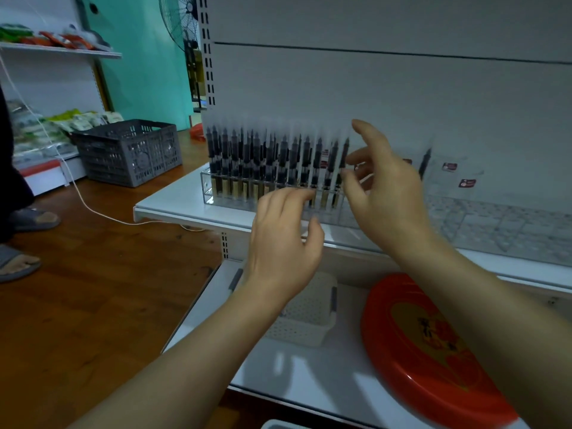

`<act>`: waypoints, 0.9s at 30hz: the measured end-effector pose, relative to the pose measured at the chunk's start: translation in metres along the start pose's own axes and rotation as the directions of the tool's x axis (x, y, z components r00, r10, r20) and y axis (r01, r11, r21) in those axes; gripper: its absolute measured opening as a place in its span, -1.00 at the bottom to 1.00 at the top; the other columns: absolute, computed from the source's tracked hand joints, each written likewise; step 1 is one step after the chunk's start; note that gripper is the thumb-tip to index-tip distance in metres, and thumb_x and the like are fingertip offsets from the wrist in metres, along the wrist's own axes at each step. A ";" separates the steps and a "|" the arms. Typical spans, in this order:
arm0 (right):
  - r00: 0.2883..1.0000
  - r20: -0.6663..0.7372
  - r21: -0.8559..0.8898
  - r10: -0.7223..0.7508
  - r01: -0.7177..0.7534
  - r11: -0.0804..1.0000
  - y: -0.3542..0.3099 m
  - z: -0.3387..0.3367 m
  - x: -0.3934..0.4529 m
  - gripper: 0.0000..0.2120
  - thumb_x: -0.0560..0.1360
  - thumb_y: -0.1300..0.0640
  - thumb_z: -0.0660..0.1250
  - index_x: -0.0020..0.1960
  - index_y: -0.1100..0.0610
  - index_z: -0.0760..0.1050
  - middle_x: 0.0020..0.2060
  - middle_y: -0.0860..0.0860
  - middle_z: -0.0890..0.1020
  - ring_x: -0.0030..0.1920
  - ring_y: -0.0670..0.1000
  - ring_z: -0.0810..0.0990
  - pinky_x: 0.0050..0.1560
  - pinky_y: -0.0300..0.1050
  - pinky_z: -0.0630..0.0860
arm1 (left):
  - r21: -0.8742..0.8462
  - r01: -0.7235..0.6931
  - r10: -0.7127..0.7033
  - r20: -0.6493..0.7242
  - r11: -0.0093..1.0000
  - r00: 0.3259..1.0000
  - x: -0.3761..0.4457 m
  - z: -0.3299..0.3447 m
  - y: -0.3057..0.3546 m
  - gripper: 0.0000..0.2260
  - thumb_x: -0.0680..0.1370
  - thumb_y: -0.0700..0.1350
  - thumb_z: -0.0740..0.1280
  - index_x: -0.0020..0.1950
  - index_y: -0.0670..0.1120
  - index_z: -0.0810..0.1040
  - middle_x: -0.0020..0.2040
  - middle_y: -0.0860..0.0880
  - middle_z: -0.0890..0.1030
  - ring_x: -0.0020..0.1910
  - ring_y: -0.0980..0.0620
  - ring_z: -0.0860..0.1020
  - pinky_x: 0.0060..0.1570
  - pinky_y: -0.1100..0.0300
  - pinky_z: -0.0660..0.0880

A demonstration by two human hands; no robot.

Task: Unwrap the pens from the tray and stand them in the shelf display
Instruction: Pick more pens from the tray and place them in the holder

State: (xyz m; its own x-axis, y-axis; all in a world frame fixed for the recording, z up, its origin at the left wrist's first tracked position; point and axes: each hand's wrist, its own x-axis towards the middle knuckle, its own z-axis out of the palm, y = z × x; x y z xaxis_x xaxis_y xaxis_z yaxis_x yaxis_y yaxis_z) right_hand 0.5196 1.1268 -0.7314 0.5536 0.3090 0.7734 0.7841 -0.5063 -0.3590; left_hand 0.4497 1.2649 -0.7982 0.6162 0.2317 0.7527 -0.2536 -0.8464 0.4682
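A clear acrylic display (208, 187) stands on the white shelf (173, 202), with several black-and-gold pens (263, 156) upright in it. My right hand (383, 193) is at the row's right end, thumb and a finger pinching the rightmost pen (343, 157), the other fingers spread. My left hand (284, 239) hovers at the display's front wall with loosely curled fingers near the pen bases; I see nothing held in it. One more pen (425, 162) and clear wrappers with red stickers (449, 167) lie against the back panel to the right. The red tray (433, 360) sits on the lower shelf.
A white perforated basket (309, 320) sits beside the red tray under my left wrist. A grey plastic crate (130, 150) stands on the wooden floor at left. A person's sandalled feet (18, 261) and a white cord (102, 213) are at the far left.
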 end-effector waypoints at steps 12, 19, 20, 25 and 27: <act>0.998 0.048 0.108 0.036 -0.041 0.993 0.012 0.016 -0.165 -0.70 0.55 0.19 0.36 0.27 0.17 0.56 -0.06 -0.10 0.59 -0.13 -0.18 0.54 -0.05 -0.44 0.44 | -0.189 0.225 -0.166 0.286 0.956 0.944 -0.101 0.009 -0.007 -0.80 0.57 0.11 0.33 0.14 0.07 0.50 -0.16 0.14 0.56 -0.12 0.17 0.55 -0.13 0.16 0.52; 0.849 0.491 0.047 0.192 -0.246 0.968 0.049 0.042 -0.273 -0.71 0.58 0.05 0.34 0.29 0.01 0.54 -0.05 -0.22 0.59 -0.19 -0.20 0.56 -0.15 -0.31 0.47 | -0.039 0.238 -0.146 0.690 0.971 0.709 -0.194 0.031 -0.045 -0.71 0.60 0.12 0.30 0.28 0.04 0.48 0.07 0.12 0.54 0.05 0.18 0.49 0.08 0.12 0.52; 0.807 0.559 0.026 0.188 -0.244 0.969 0.053 0.044 -0.288 -0.68 0.57 -0.01 0.31 0.30 0.00 0.53 -0.04 -0.21 0.60 -0.17 -0.20 0.55 -0.12 -0.28 0.48 | -0.020 0.229 -0.139 0.742 0.973 0.655 -0.207 0.033 -0.049 -0.70 0.60 0.12 0.30 0.28 0.04 0.48 0.09 0.11 0.54 0.06 0.17 0.49 0.08 0.12 0.51; 0.536 0.825 -0.077 0.179 -0.207 0.975 0.070 0.049 -0.340 -0.57 0.53 -0.16 0.19 0.35 -0.06 0.44 0.08 -0.12 0.61 0.06 -0.09 0.58 0.07 -0.10 0.56 | 0.079 0.165 -0.137 0.916 0.983 0.378 -0.258 0.039 -0.070 -0.69 0.57 0.18 0.26 0.26 0.08 0.44 0.11 0.07 0.54 0.06 0.07 0.52 0.05 0.03 0.52; 0.432 0.884 -0.115 0.180 -0.174 0.978 0.072 0.051 -0.353 -0.54 0.52 -0.17 0.16 0.41 -0.14 0.35 0.17 -0.13 0.58 0.17 -0.06 0.55 0.13 -0.05 0.54 | 0.114 0.163 -0.154 0.953 0.980 0.262 -0.273 0.041 -0.072 -0.65 0.59 0.15 0.27 0.31 0.04 0.43 0.18 0.02 0.55 0.12 0.01 0.53 0.08 0.05 0.52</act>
State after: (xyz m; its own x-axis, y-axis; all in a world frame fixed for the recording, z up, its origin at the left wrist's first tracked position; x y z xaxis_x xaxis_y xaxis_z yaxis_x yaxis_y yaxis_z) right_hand 0.3953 1.0227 -1.0571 0.6284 0.7536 -0.1928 0.6384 -0.6412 -0.4257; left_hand 0.3305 1.2429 -1.0563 0.9109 -0.2657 -0.3158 -0.0633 -0.8461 0.5292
